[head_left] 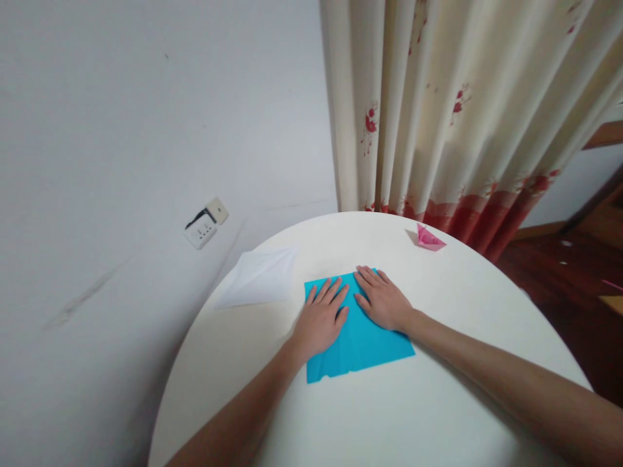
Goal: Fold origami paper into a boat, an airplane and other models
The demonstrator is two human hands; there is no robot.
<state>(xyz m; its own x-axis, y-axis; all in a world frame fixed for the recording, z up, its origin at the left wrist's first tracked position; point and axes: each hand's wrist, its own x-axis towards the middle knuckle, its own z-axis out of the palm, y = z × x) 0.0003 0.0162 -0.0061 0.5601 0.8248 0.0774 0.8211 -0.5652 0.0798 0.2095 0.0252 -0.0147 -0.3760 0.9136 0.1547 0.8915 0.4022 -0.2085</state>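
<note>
Both hands, left hand [321, 318] and right hand [384, 299], press flat and open on blue paper [360, 340]; beyond the right fingertips sits a pink paper boat [428, 239].

Both forearms bare, no sleeves or jewellery

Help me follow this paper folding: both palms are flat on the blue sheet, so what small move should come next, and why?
Probably sweep both hands outward along the fold to sharpen the crease. The left hand and right hand lie flat, side by side, on the blue paper, which looks doubled over with uneven near edges. A finished pink paper boat sits farther back.
</note>
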